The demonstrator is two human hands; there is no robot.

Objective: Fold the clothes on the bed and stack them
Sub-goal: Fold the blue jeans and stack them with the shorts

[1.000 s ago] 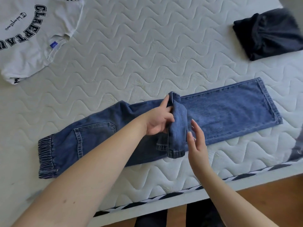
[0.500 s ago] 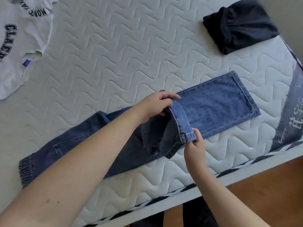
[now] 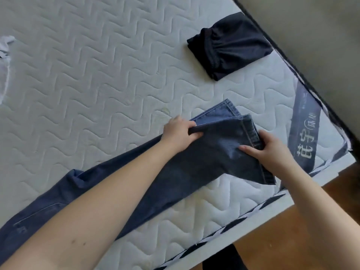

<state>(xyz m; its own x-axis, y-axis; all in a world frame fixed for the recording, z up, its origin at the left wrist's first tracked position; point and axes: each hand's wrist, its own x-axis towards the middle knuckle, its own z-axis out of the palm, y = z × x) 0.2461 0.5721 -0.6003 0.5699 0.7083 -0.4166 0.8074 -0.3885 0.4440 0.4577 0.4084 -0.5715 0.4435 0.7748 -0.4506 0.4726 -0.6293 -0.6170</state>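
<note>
Blue jeans (image 3: 181,172) lie stretched along the near side of the white quilted mattress (image 3: 97,75), waist end at the lower left. The upper leg is drawn out over the lower one, whose hem (image 3: 224,110) still shows behind. My left hand (image 3: 180,133) grips the far edge of the upper leg near its hem. My right hand (image 3: 270,151) holds the near corner of the same hem, thumb on top. A folded black garment (image 3: 231,45) sits at the far right. A sliver of a white T-shirt (image 3: 4,53) shows at the left edge.
The mattress's right corner carries a dark printed band (image 3: 305,129). A striped trim (image 3: 224,230) runs along the near edge, with wooden floor (image 3: 292,240) below it. A grey wall (image 3: 311,36) lies beyond the right edge.
Both hands have pulled the bunched upper leg to the right, straightening it over the lower leg. The right hand went from loose beside the hem to holding it. The view swung right.
</note>
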